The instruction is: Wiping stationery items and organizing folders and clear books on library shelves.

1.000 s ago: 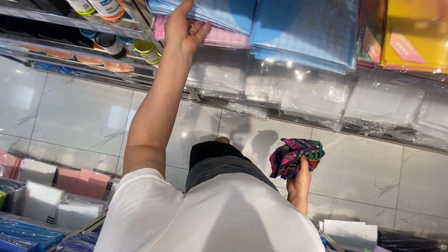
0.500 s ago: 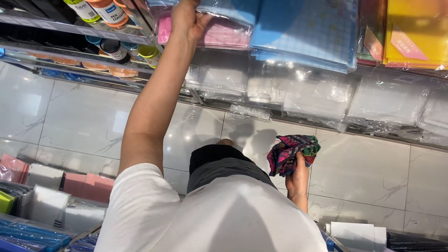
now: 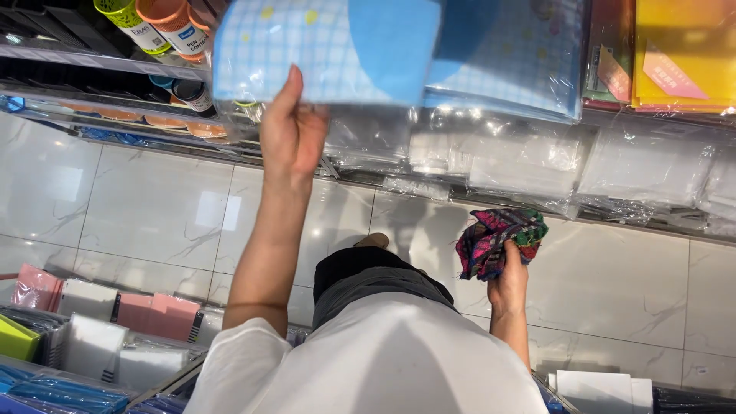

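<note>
My left hand point(image 3: 291, 134) is raised to the shelf and holds a light blue packaged cloth point(image 3: 326, 50) with a checked pattern, pulled out toward me. My right hand point(image 3: 508, 280) hangs low at my side, gripping a bunched multicoloured plaid cloth point(image 3: 498, 239). More blue wrapped cloths point(image 3: 510, 57) lie stacked on the shelf to the right of the one I hold.
Yellow packaged sheets point(image 3: 686, 54) sit at the shelf's far right, clear plastic packs point(image 3: 529, 165) on the tier below. Green and orange pen holders point(image 3: 157, 23) stand at upper left. Pink and white packs point(image 3: 115, 322) fill a lower rack on the left. White marble tiles point(image 3: 153, 207) cover the floor.
My left hand has drawn a blue checked pack out of the shelf stack toward me. The right hand with the plaid cloth stays about where it was.
</note>
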